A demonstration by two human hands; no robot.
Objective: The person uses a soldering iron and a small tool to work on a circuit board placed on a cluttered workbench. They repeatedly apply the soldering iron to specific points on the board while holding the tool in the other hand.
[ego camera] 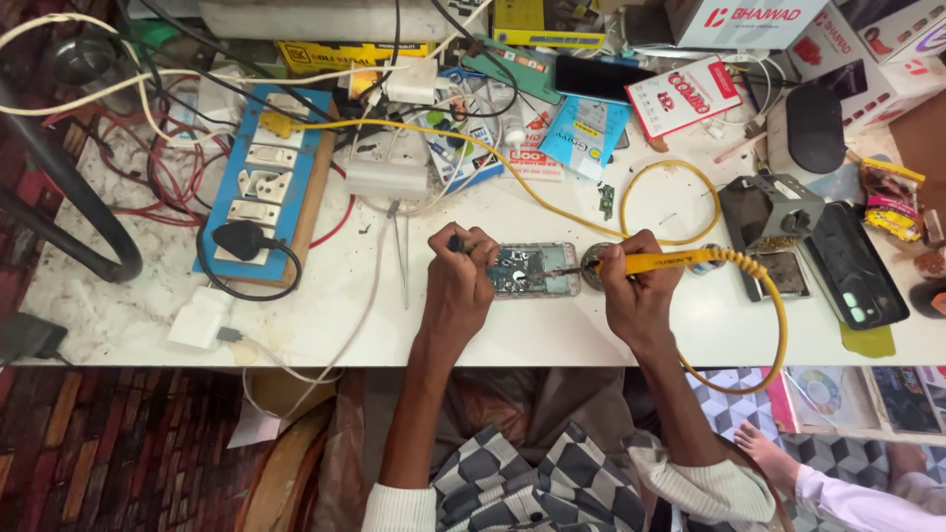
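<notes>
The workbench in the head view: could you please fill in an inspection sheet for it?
Surface: white worktop, crowded along the back.
Job's things: opened phone lying flat; yellow soldering iron with its tip over it.
Clutter: small cartons, black phone, metal iron stand, tweezers.
Grippers: left hand holds a dark tool at the phone's left end; right hand grips the iron.
Cables: yellow cord loops off the front edge; blue socket board holds a black plug.
Surroundings: another person's bare foot lower right.

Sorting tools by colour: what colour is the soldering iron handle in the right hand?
Yellow, with a matching yellow cord; the soldering iron in the right hand shows in the head view.
</notes>
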